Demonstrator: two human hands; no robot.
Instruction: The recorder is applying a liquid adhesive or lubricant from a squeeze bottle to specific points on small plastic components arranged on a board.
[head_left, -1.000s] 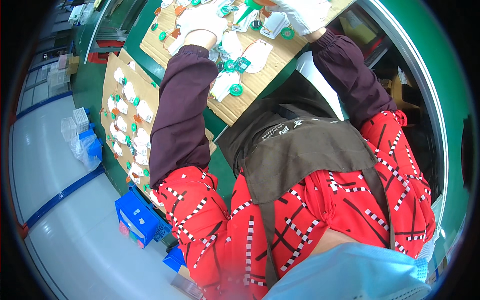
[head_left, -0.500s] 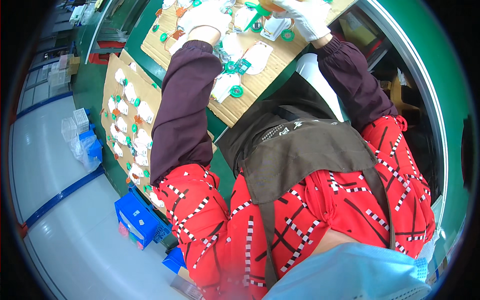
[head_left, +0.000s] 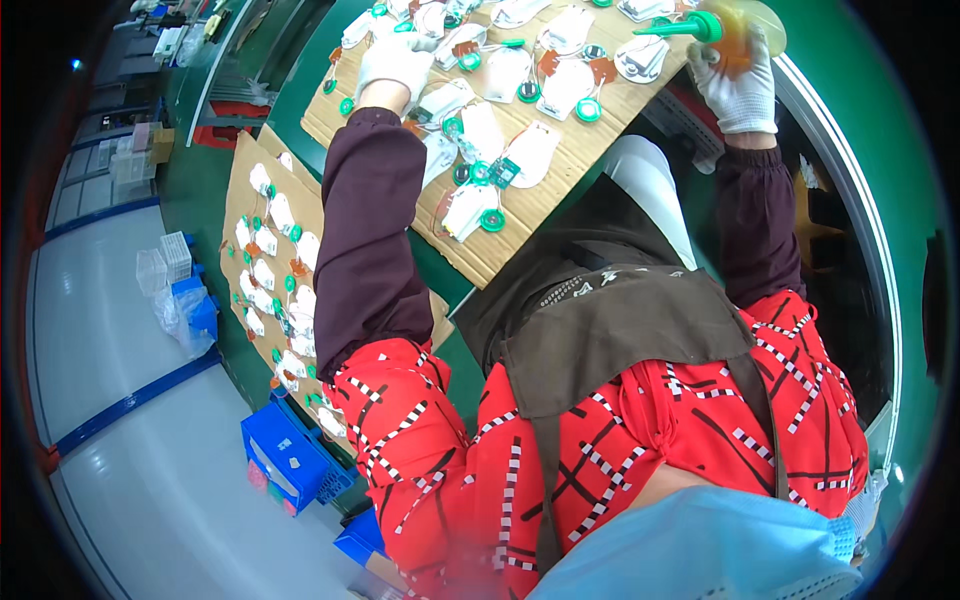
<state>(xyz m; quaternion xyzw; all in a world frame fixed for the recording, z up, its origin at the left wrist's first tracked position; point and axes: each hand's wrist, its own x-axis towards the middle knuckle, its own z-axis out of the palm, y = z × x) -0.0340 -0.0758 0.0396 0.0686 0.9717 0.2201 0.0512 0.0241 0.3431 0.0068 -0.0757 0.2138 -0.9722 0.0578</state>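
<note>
My right hand [head_left: 742, 98], in a white knit glove, is closed around a squeeze bottle [head_left: 758, 28] of amber liquid. The bottle lies tilted, its green nozzle pointing left over the right edge of a cardboard sheet [head_left: 478, 262]. White plastic parts [head_left: 532, 152] with wires and green round discs [head_left: 492, 220] are spread over this sheet. A small green circuit board [head_left: 503, 172] lies among them. My left hand [head_left: 397, 65], gloved too, is at the sheet's left side, among the white parts; its fingertips are hidden beneath it.
To the left, a second cardboard sheet [head_left: 240, 195] carries more wired white parts. Below it stand a blue bin [head_left: 285, 450] and another blue container [head_left: 362, 538]. A white metal rail [head_left: 840, 150] runs along the right of the green work surface. Clear plastic boxes [head_left: 152, 272] are farther left.
My right hand has moved right and toward me with the bottle, away from the parts. My left hand has shifted slightly left on the sheet. The view has shifted a little.
</note>
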